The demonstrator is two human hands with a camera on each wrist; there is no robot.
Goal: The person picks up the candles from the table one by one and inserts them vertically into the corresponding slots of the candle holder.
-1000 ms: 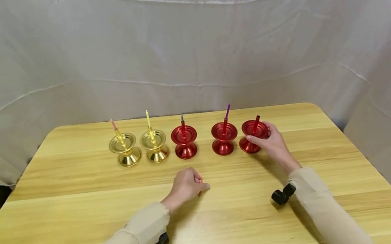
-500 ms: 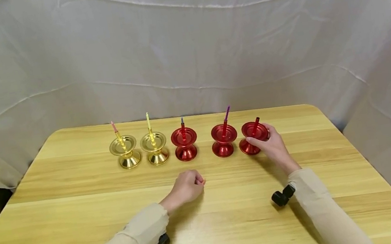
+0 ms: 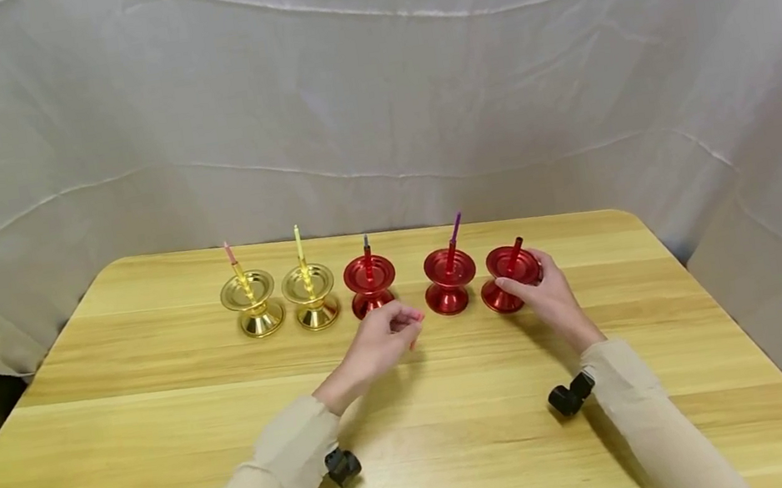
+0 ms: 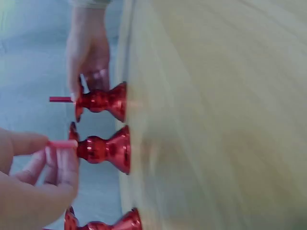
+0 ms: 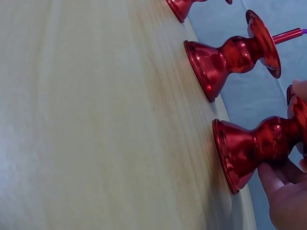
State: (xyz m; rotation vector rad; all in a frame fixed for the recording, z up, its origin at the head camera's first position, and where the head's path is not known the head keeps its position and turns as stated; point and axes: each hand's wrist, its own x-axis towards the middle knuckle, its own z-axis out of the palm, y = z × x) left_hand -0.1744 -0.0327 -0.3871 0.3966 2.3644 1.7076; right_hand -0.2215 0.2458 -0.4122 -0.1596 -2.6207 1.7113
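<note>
My left hand (image 3: 374, 346) pinches a short pink candle (image 4: 63, 143) between thumb and fingertips, above the table and in front of the middle red candle holder (image 3: 369, 272). My right hand (image 3: 554, 300) grips the rightmost red candle holder (image 5: 242, 148) by its dish and stem, thumb on the near side. That holder's thin upright tube (image 3: 514, 252) has no candle in it, and its base stands on the table. Just left of it is another red candle holder (image 3: 447, 297) with a purple candle (image 3: 455, 228) leaning slightly right.
Two gold candle holders (image 3: 262, 322) stand at the row's left end, bearing a pink candle (image 3: 230, 254) and a yellow candle (image 3: 298, 243). A dark candle (image 3: 365, 241) sits in the middle red holder. Behind the wooden table (image 3: 482, 449) hangs a pale cloth (image 3: 369, 95).
My left hand has lifted and moved forward and right with the candle, now partly overlapping the middle red holder's base. My right hand keeps its grip on the rightmost holder.
</note>
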